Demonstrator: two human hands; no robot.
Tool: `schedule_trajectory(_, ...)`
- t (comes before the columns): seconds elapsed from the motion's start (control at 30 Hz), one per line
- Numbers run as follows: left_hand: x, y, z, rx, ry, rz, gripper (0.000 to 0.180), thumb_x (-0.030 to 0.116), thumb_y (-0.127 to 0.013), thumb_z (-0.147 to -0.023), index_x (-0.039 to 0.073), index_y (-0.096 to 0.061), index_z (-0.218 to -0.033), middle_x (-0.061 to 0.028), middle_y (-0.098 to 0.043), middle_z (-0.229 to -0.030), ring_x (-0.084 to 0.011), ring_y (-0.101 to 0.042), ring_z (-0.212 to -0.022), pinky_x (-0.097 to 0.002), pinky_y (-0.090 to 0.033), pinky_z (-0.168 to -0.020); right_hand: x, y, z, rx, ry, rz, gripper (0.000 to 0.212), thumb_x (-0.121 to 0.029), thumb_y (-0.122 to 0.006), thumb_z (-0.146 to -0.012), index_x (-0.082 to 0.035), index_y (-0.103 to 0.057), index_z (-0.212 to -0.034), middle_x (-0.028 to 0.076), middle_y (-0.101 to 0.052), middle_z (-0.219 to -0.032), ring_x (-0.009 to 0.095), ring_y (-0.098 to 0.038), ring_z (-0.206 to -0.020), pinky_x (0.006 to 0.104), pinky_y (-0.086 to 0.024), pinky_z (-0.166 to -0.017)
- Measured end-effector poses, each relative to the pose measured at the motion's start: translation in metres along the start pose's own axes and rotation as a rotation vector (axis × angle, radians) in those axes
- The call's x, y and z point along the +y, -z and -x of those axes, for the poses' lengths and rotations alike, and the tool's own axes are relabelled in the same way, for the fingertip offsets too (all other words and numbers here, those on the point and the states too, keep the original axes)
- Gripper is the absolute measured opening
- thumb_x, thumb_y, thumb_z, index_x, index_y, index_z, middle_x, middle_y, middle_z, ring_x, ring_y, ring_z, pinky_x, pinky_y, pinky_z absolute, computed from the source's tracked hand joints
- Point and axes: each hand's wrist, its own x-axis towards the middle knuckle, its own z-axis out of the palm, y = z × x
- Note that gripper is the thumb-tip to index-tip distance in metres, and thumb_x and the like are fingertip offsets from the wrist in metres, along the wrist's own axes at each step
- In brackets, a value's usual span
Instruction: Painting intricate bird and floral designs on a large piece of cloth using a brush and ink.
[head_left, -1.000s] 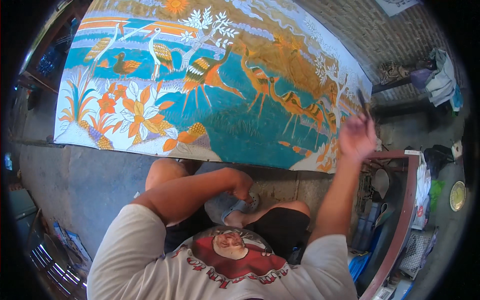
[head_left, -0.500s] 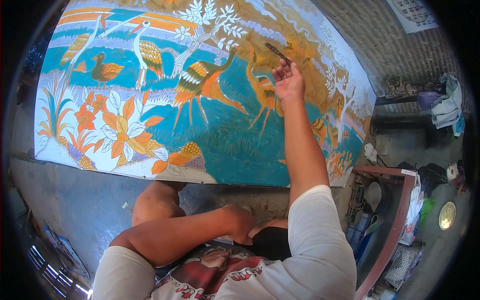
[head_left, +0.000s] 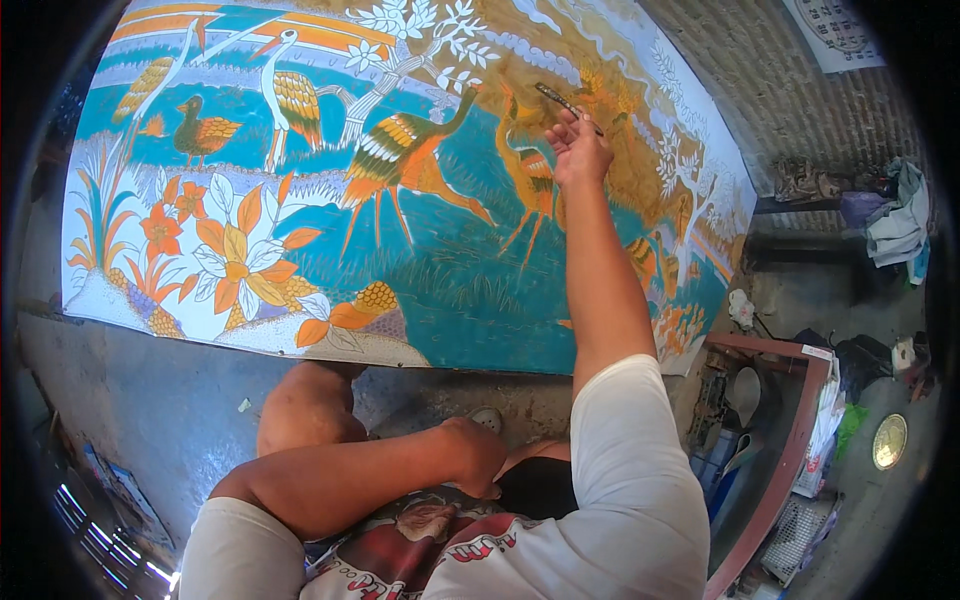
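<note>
A large painted canvas (head_left: 470, 310) stretches across the view, with teal water, orange and white wading birds, a duck, flowers and trees. My right hand (head_left: 582, 155) is raised over its upper right part, fingers pinched around a slim dark paintbrush (head_left: 556, 96). The brush slants across the brown painted area, close to an orange bird (head_left: 530, 165); whether its tip touches the canvas I cannot tell. My left hand (head_left: 478, 455) rests low by my lap with its fingers curled down. What it holds, if anything, is hidden.
Right of the canvas stands a reddish-brown wooden frame (head_left: 795, 450) with utensils and other items inside. Cloths (head_left: 897, 215) hang by the corrugated wall, below a calendar (head_left: 835, 35). A round gold-coloured disc (head_left: 890, 441) lies at the far right. My bare knee (head_left: 305, 405) is under the canvas's near edge.
My right hand has turned slightly, and the brush now lies across the fingers at a similar slant. The whole view has shifted a little. My left hand stays low by my lap.
</note>
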Motion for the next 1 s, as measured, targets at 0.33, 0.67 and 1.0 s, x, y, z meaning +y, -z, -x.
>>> schedule_trajectory(0.33, 0.000, -0.002, -0.011, -0.042, 0.026, -0.039, 0.046, 0.053, -0.068, -0.086, 0.011, -0.080, -0.103, -0.0138, -0.076, -0.100, -0.0353, -0.073, -0.099, -0.0479, -0.057, -0.085, 0.007, -0.003, 0.047, -0.146, 0.157, 0.228, 0.025, -0.012, -0.059, -0.103, -0.002, -0.065, -0.125, 0.014, -0.073, -0.106, 0.014, -0.066, -0.070, 0.0302, -0.061, -0.058)
schedule_trajectory(0.67, 0.000, 0.001, -0.009, -0.035, 0.034, -0.032, 0.047, 0.053, -0.068, -0.087, 0.011, -0.080, -0.103, -0.0135, -0.076, -0.102, -0.0343, -0.072, -0.102, -0.0474, -0.056, -0.086, 0.017, 0.000, 0.043, -0.202, 0.206, 0.302, 0.027, -0.009, -0.058, -0.103, -0.001, -0.065, -0.127, 0.014, -0.074, -0.108, 0.013, -0.066, -0.069, 0.0281, -0.060, -0.056)
schedule_trajectory(1.0, -0.002, 0.001, -0.008, -0.016, -0.007, -0.007, 0.051, 0.052, -0.069, -0.088, 0.005, -0.077, -0.105, -0.0202, -0.075, -0.098, -0.0391, -0.072, -0.098, -0.0486, -0.056, -0.085, 0.021, -0.004, 0.044, -0.218, 0.216, 0.305, 0.027, -0.009, -0.058, -0.102, -0.001, -0.065, -0.128, 0.013, -0.074, -0.109, 0.013, -0.066, -0.068, 0.0283, -0.061, -0.056)
